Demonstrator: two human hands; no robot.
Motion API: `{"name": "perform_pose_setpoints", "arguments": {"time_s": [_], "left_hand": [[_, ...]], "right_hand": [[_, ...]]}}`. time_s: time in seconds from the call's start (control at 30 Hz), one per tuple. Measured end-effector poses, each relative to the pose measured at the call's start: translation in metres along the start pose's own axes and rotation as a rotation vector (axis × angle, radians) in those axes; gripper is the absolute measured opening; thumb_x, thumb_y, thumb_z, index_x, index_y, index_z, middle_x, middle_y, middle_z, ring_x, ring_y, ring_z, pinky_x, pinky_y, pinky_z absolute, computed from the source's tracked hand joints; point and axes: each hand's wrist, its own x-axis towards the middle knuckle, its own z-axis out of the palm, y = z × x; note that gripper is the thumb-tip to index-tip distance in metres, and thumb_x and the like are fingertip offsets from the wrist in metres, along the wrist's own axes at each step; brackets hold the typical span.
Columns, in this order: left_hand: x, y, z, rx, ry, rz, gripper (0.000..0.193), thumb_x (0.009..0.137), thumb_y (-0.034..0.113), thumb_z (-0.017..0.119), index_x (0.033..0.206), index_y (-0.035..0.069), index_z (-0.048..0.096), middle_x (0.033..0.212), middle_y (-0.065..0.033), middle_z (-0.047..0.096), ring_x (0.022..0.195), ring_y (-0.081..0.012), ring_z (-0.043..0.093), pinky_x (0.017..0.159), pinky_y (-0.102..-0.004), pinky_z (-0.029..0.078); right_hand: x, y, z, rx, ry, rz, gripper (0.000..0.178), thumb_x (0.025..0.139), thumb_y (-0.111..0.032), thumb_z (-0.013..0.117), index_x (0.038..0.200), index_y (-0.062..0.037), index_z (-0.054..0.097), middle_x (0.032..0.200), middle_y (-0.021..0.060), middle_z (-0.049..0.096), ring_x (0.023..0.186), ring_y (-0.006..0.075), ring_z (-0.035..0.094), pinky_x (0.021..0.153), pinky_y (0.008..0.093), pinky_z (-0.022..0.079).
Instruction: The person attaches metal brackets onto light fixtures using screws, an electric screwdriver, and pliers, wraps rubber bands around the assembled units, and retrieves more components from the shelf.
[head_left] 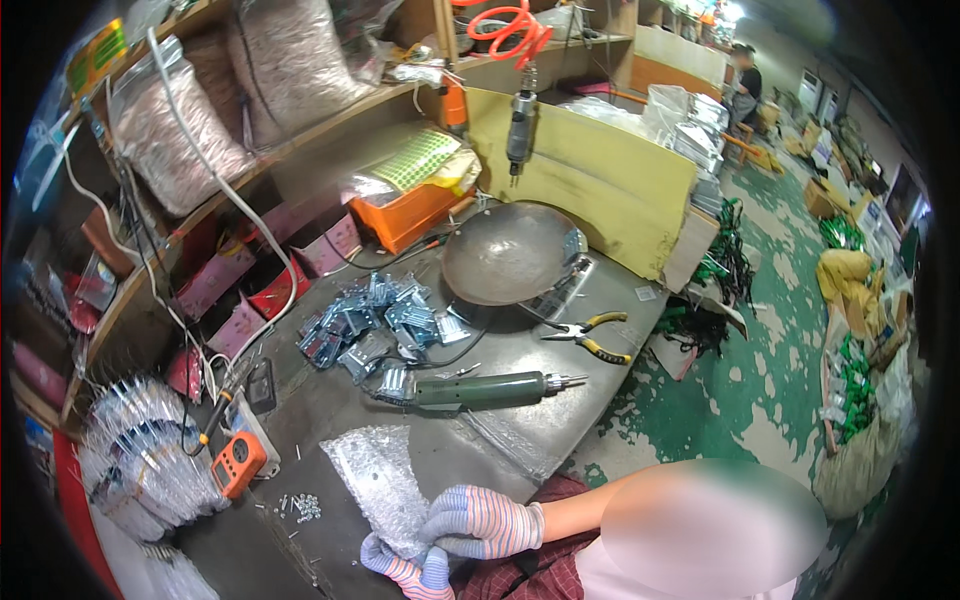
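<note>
My right hand (480,522), in a striped knit glove, pinches the near end of a piece of clear bubble wrap (375,470) at the front edge of the table. Just below it, my left hand (408,572), gloved the same way, is closed on the same near end. Part of its fingers is hidden by the right hand and the wrap. The far end of the bubble wrap lies flat on the dark tabletop, and I cannot make out whether anything is inside. A small heap of nuts (303,508) with a few loose screws lies left of the wrap.
Beyond the wrap lie a green electric screwdriver (480,392), yellow-handled pliers (590,335) and a pile of metal parts (375,325). A metal bowl (510,255) stands behind. Left are an orange multimeter (239,463) and wrapped bundles (150,460). A power driver (520,135) hangs above.
</note>
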Motion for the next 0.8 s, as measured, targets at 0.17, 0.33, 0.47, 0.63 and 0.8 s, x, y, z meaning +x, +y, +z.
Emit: {"name": "perform_pose_setpoints", "arguments": {"time_s": [0.17,0.33,0.47,0.63,0.8], "left_hand": [[0.013,0.012,-0.007,0.048,-0.145,-0.261,0.081,0.074,0.029,0.079,0.137,0.005,0.034,0.116,-0.0091,0.051,0.106,-0.0221,0.052,0.098,-0.039,0.043],[0.019,0.037,0.023,-0.439,-0.032,-0.527,0.06,0.082,0.024,0.073,0.13,0.004,0.046,0.105,-0.0068,0.058,0.096,-0.0197,0.058,0.09,-0.0337,0.048],[0.017,0.01,0.03,-0.333,-0.017,-0.551,0.052,0.085,0.022,0.071,0.128,0.003,0.048,0.105,-0.0079,0.06,0.091,-0.0191,0.06,0.08,-0.0305,0.052],[0.02,-0.009,0.04,-0.435,0.036,-0.57,0.049,0.088,0.021,0.07,0.128,0.003,0.048,0.104,-0.0105,0.062,0.082,-0.0191,0.062,0.066,-0.0291,0.053],[0.024,-0.024,0.029,-0.507,0.036,-0.645,0.044,0.089,0.023,0.07,0.124,0.006,0.051,0.096,-0.0138,0.065,0.076,-0.0266,0.063,0.06,-0.0354,0.053]], "right_hand": [[-0.004,-0.005,-0.008,-0.056,0.106,-0.052,0.028,0.085,-0.017,0.064,0.111,-0.0069,0.062,0.105,0.012,0.063,0.094,0.0331,0.06,0.085,0.0426,0.048],[-0.007,-0.012,-0.02,-0.083,0.092,-0.185,0.03,0.083,-0.012,0.065,0.112,-0.0024,0.065,0.099,0.0133,0.063,0.086,0.0309,0.062,0.072,0.0414,0.048],[-0.018,-0.026,-0.027,-0.241,0.181,-0.105,0.03,0.083,-0.027,0.069,0.105,-0.0074,0.063,0.1,0.0113,0.064,0.088,0.0312,0.06,0.075,0.0423,0.046],[-0.032,-0.011,-0.053,-0.16,0.024,-0.022,0.019,0.086,-0.019,0.066,0.103,-0.0119,0.068,0.1,0.0087,0.066,0.094,0.0292,0.061,0.083,0.0409,0.047],[-0.024,0.007,-0.105,-0.12,0.028,0.065,0.023,0.09,-0.022,0.061,0.105,-0.0042,0.063,0.102,0.0146,0.063,0.098,0.0337,0.06,0.088,0.0406,0.049]]}}
